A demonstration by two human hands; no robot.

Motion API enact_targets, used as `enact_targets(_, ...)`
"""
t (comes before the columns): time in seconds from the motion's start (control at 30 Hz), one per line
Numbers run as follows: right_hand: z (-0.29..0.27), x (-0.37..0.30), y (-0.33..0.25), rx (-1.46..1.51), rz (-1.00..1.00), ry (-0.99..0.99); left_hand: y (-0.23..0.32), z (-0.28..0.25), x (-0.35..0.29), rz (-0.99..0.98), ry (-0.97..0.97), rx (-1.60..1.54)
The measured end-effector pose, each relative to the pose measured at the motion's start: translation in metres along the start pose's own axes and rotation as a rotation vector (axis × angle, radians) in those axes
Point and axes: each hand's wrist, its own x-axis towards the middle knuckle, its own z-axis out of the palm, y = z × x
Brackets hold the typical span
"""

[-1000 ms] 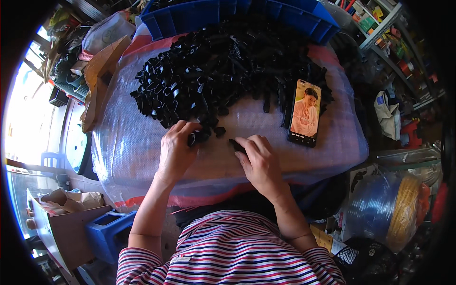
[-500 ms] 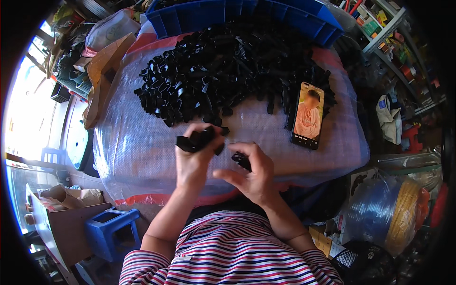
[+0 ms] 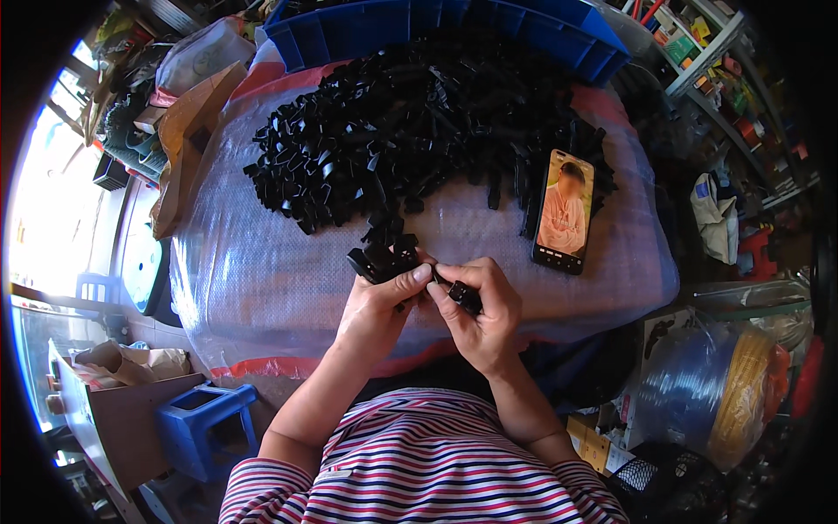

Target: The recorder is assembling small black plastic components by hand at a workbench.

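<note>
My left hand (image 3: 381, 301) is closed round several small black plastic pieces (image 3: 382, 260), which stick out above its thumb and fingers. Close beside it, my right hand (image 3: 484, 313) is closed on another black plastic piece (image 3: 464, 298), tucked between thumb and fingers. The fingertips of both hands meet at a small dark part whose shape I cannot make out. Just beyond them spreads a large heap of similar black pieces (image 3: 384, 140). All this is above a wrapped woven bundle (image 3: 262, 288) that serves as the work surface.
A phone (image 3: 563, 214) with a lit screen leans at the heap's right side. Behind the heap stands a blue plastic bin (image 3: 349, 39). A blue stool (image 3: 205, 428) is at the lower left, a plastic-wrapped roll (image 3: 698, 389) at the lower right. Shelving (image 3: 707, 57) rises at the far right.
My hands have come together, their fingertips now meeting. The left has turned, its thumb now pressing on the pieces; the right thumb has closed in from a spread position.
</note>
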Motion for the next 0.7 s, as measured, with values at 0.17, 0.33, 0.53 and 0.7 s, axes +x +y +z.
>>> enact_targets(0.17, -0.001, -0.003, 0.002, 0.021, 0.078, -0.024, -0.003, 0.0, 0.001, 0.02, 0.023, -0.002)
enact_targets(0.33, -0.006, -0.001, -0.003, 0.033, 0.104, -0.087, -0.003, 0.002, 0.002, 0.084, 0.068, 0.025)
enact_targets(0.53, -0.02, -0.009, -0.006, 0.044, 0.304, -0.169, 0.003, -0.006, 0.01, 0.039, 0.033, -0.015)
enact_targets(0.7, -0.016, -0.01, -0.004, -0.064, 0.182, -0.134, 0.005, -0.002, 0.009, 0.077, 0.065, -0.034)
